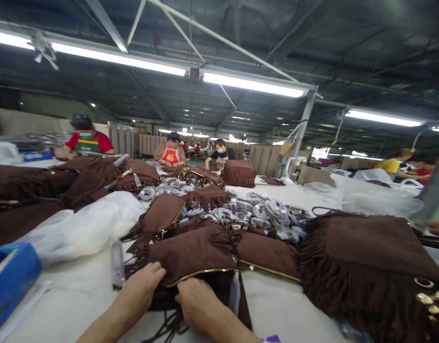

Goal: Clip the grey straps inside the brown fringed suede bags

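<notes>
A dark brown fringed bag [196,252] with a gold zip along its near edge lies in front of me, its mouth gaping. My left hand [144,288] has its fingers curled closed on the bag's left corner. At the zip opening, my right hand [199,302] is bent closed around the near edge, with its fingertips hidden inside the mouth. Dark thin cords [167,328] hang below the bag between my wrists. Touching it on the right is a second brown zipped bag [269,252].
Several wrapped grey straps [265,212] are heaped behind. A large fringed bag [376,243] stands at right. White plastic wrap [94,224] and a blue bin [14,276] sit at left. Across the table [276,309], a person in a red apron [171,155] sits among co-workers.
</notes>
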`<action>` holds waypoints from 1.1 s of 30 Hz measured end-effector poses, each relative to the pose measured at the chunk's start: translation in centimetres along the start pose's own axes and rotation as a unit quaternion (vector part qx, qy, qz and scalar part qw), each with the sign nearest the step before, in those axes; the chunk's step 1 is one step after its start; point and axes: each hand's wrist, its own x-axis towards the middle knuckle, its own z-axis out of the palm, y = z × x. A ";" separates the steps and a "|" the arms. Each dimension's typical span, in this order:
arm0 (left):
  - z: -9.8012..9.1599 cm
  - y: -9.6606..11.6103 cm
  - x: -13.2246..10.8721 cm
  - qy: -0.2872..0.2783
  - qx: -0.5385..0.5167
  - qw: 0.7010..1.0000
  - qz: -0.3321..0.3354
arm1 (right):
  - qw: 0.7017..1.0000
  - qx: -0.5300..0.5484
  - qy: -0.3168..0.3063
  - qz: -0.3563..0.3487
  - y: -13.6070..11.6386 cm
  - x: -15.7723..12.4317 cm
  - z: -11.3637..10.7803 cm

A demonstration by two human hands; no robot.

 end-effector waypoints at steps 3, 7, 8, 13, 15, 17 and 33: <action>0.5 -0.6 -0.7 0.001 -0.019 1.000 0.006 | 0.996 0.015 -0.028 -0.082 1.3 -3.6 -3.2; 0.8 -0.1 -1.0 0.034 -0.002 0.999 -0.012 | 0.993 -0.061 0.089 0.047 5.3 -7.4 -7.5; 0.6 0.2 -0.8 0.040 0.008 0.999 -0.026 | 0.988 -0.082 0.099 0.080 6.3 -8.0 -7.9; -2.0 0.9 1.5 0.016 -0.009 0.999 -0.051 | 0.979 -0.106 0.050 0.166 8.5 -8.7 -6.1; -3.8 0.7 2.5 0.027 -0.022 0.998 -0.049 | 0.978 -0.110 0.051 0.171 8.0 -8.0 -5.8; -5.8 0.5 3.4 0.041 -0.025 0.998 -0.049 | 0.977 -0.111 0.055 0.173 7.3 -6.9 -6.5; -9.7 5.3 0.0 0.091 -0.144 0.983 0.070 | 0.923 0.293 0.123 0.216 4.0 -1.5 -13.0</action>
